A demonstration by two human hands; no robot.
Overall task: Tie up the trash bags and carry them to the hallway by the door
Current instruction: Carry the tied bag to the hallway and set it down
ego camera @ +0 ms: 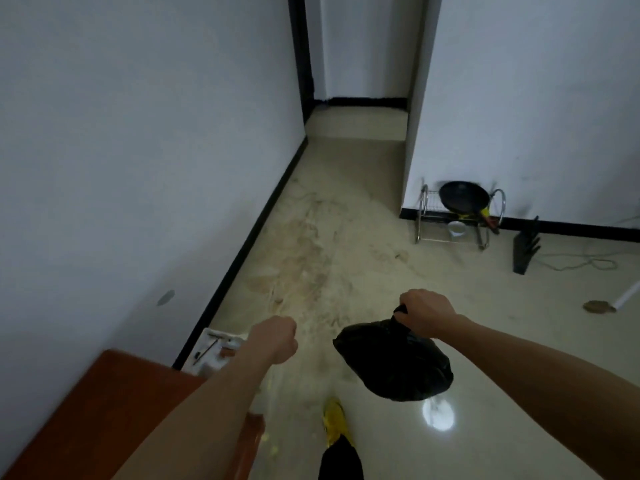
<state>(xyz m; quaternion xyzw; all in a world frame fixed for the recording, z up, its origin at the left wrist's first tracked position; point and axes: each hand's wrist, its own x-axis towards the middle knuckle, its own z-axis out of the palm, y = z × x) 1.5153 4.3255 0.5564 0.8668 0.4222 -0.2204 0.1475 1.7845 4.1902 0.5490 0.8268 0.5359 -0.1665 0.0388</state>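
The black trash bag [394,362] hangs near, its gathered neck clenched in the right hand [427,311], while the left hand [277,337] is fisted on nothing visible; the far hallway [356,123] seems not yet reached.

A glossy beige floor [363,188], stained along its middle, is bounded by white walls [138,133] edged with black skirting [256,223]. A narrow passage [360,123] is seen ahead. A wire rack [419,220] holding a black pan [462,199] is set against the right wall; reddish-brown furniture [121,410] is seen lower left.
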